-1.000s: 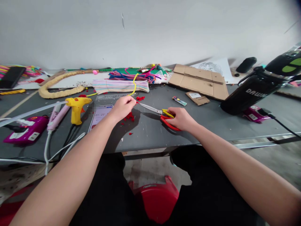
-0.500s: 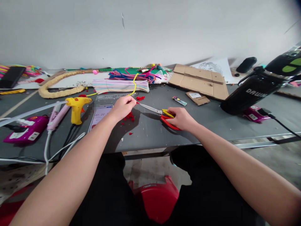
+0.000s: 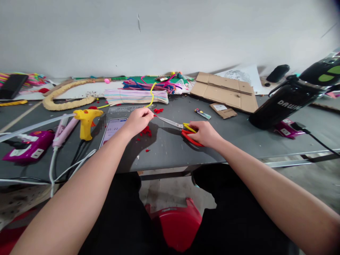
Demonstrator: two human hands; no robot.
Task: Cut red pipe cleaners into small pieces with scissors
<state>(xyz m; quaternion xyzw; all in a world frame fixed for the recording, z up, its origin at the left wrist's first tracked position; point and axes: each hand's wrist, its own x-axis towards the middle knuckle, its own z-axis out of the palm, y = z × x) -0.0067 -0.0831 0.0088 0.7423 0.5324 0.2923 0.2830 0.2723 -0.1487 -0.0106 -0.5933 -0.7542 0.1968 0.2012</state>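
My left hand (image 3: 138,120) is closed in a pinch on a yellow pipe cleaner (image 3: 151,95) that curves up toward the back of the table. A small red bit shows at its fingertips. My right hand (image 3: 203,133) grips the red and yellow handles of a pair of scissors (image 3: 176,125), whose blades point left and reach the pinched spot. Red scraps (image 3: 146,131) lie on the grey table (image 3: 170,145) below my left hand.
A phone (image 3: 113,129), a yellow glue gun (image 3: 87,122), a pink tool and purple devices (image 3: 26,148) with cables lie left. A bundle of pipe cleaners (image 3: 136,96) and cardboard (image 3: 225,90) lie behind. A black bottle (image 3: 292,95) lies at the right.
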